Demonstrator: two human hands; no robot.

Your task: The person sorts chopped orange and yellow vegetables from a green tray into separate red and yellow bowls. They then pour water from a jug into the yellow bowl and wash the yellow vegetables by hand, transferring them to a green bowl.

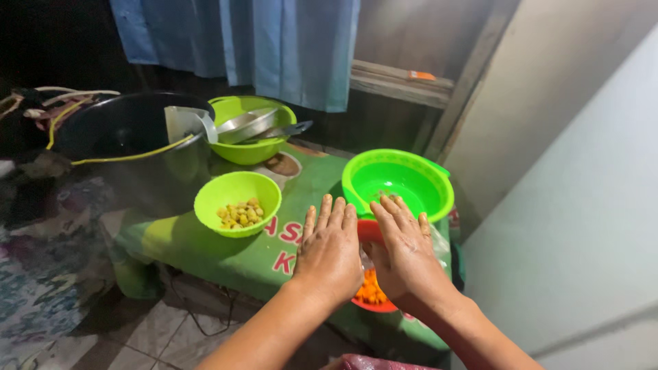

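Note:
My left hand point(330, 248) and my right hand point(406, 252) hover palm-down, side by side, fingers straight and slightly apart, holding nothing. They cover most of a red-orange bowl point(371, 231) with orange pieces point(371, 290) showing between my wrists. Just beyond my fingertips stands a bright green colander-like bowl point(397, 182), which looks empty apart from a few specks. To the left sits a small lime bowl point(237, 202) with yellowish chunks point(240, 214) inside. All rest on a low table under a green printed cloth point(226, 250).
A large dark pot point(130, 147) with a metal scoop stands at the back left. Behind it, a lime bowl point(250, 130) holds metal utensils. Blue curtain point(274, 41) hangs behind; a pale wall point(582, 205) closes the right. Tiled floor point(164, 329) lies below.

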